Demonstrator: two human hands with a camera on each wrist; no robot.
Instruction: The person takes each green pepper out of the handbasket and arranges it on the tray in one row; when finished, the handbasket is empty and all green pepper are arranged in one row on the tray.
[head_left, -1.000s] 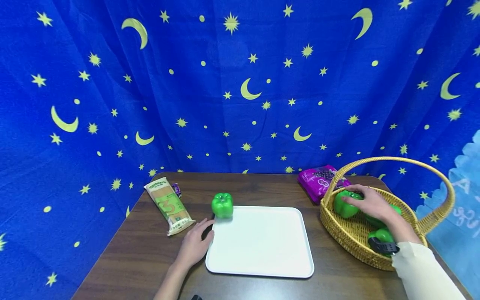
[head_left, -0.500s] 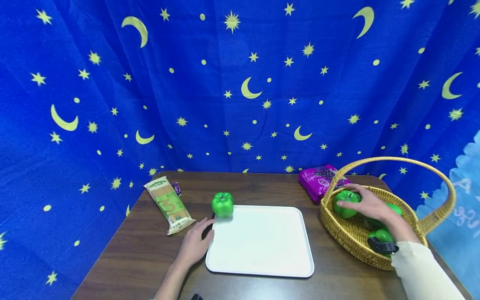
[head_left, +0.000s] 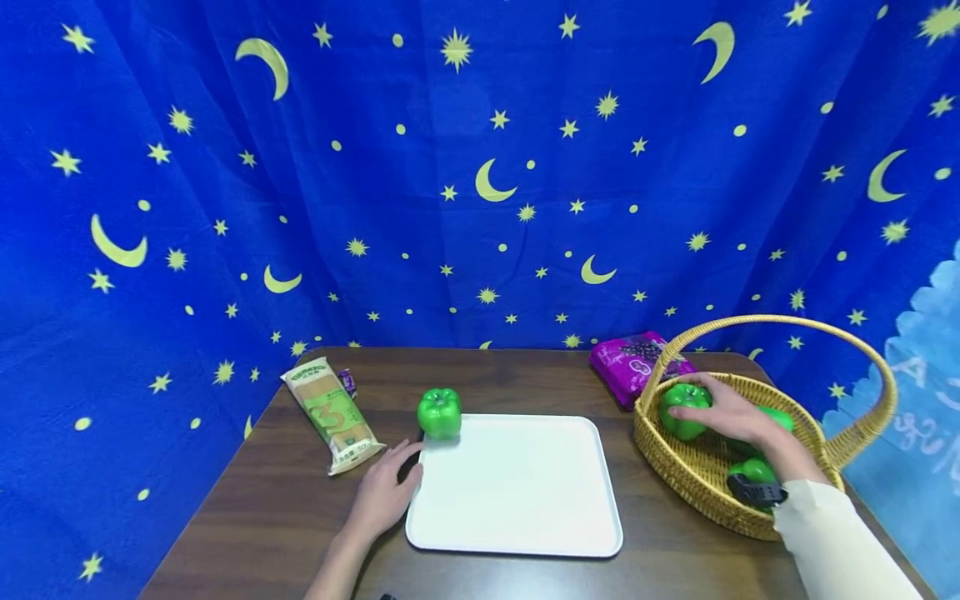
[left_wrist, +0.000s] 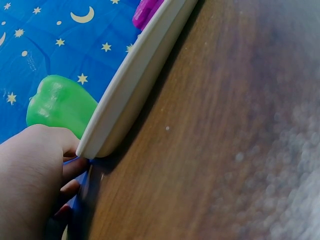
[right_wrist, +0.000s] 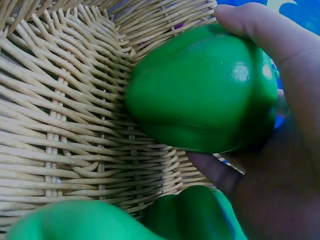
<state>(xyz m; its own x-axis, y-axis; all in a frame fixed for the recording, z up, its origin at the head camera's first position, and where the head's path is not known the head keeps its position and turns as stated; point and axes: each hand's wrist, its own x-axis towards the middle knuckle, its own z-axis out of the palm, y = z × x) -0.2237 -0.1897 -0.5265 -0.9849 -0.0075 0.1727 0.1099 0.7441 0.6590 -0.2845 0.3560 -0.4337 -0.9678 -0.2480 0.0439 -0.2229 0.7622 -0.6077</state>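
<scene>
1. Head view: a white tray (head_left: 517, 483) lies flat on the dark wooden tabletop (head_left: 247, 517). The person's left hand (head_left: 386, 492) rests at the tray's left edge, its fingers relaxed and slightly spread, the thumb apart from the index finger.
2. Head view: right of the tray stands a wicker basket (head_left: 682, 479) with a tall arched handle. At the basket's end nearest the tray, the right hand (head_left: 723, 408) holds a green pepper (head_left: 684, 412), fingers curved around it. Other green peppers (head_left: 752, 472) lie in the basket farther from the tray, partly covered by the arm and a black wristband (head_left: 757, 492).
3. Head view: a lone pepper (head_left: 440, 413) stands at the tray's far left corner. Left of the tray lies a long packet (head_left: 330, 415) with a small purple wrapper (head_left: 347, 382) just behind it. A magenta bag (head_left: 630, 367) lies past the tray's far right corner. A blue curtain (head_left: 405, 208) hangs beyond the tray.
4. Left wrist view: the left hand touches the tray's rim; its lower fingers are bent and shadowed. The lone pepper shows behind the rim.
5. Right wrist view: thumb and fingers grip the green pepper from opposite sides, close to the woven wall. Other green peppers fill the lower edge.
</scene>
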